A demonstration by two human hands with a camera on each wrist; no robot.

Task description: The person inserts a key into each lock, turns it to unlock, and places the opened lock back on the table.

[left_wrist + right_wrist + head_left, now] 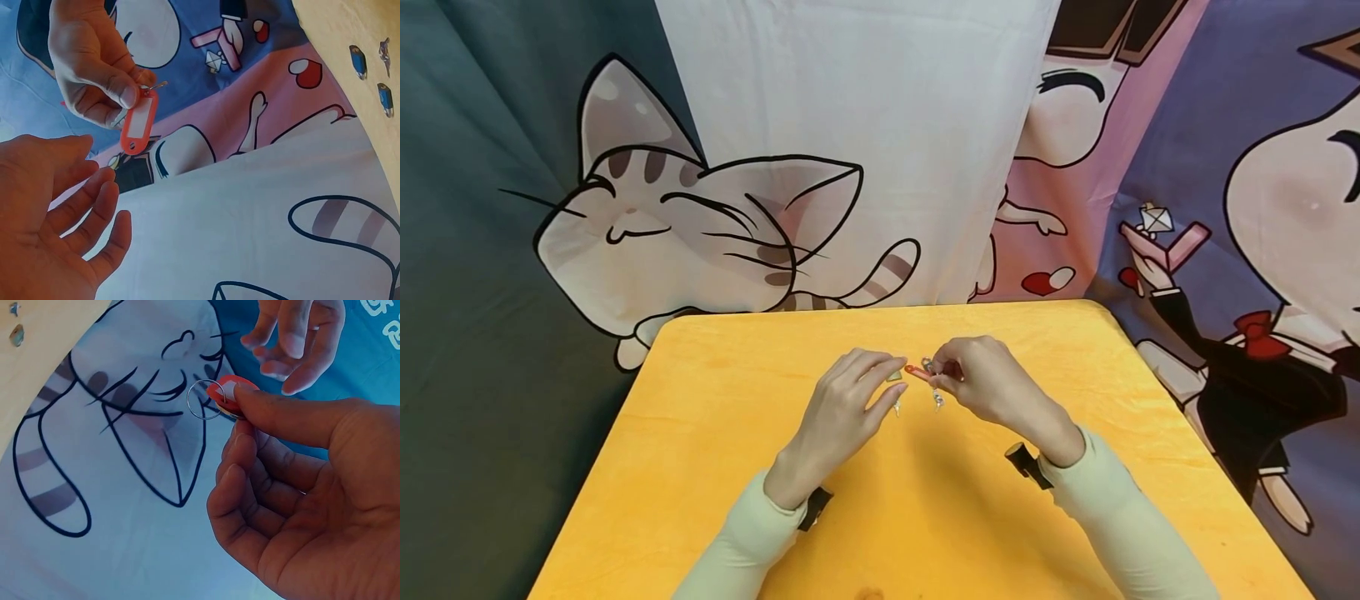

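My right hand pinches a red key tag between thumb and fingers. The tag has a white label, a hole at its lower end and a thin metal split ring at the other. To its left my left hand hovers with thumb and fingers apart; no thing shows in its grasp. In the left wrist view those fingers are loosely bent, a short way from the tag. Below the hands on the table lie small metallic pieces, among them a bluish one and a silvery one. Their kind is unclear.
The yellow table lies under both hands. A cartoon-printed curtain hangs behind it and to the sides. Each wrist wears a black strapped device, one on the left and one on the right.
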